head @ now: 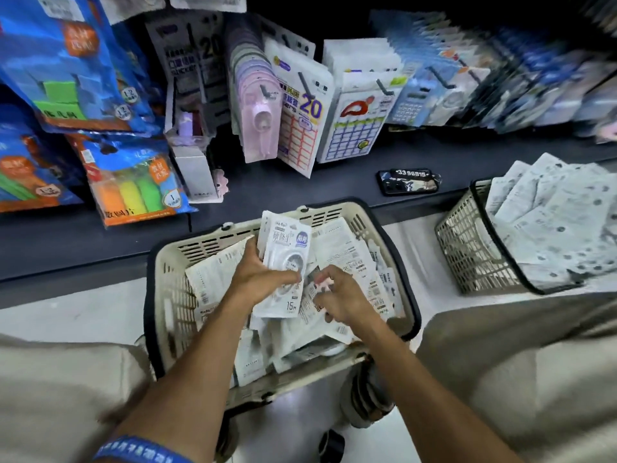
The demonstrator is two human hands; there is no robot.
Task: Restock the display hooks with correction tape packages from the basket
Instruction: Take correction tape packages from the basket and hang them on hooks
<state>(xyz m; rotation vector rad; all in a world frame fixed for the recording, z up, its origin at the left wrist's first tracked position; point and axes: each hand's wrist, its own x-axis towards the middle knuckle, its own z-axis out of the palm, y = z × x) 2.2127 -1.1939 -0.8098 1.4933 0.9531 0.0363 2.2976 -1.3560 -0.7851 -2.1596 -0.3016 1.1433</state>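
A cream plastic basket with a dark rim sits on the floor between my knees, filled with several white correction tape packages. My left hand grips a small stack of these packages, held upright over the basket with the printed fronts facing me. My right hand reaches into the basket just right of that stack, its fingers curled on a package lying among the others. Above the dark shelf, display hooks carry hanging stationery packs.
A second mesh basket heaped with white packages stands at the right. A phone lies on the dark shelf ledge. Blue bags of coloured items hang at the left. Label packs and calculators hang along the back row.
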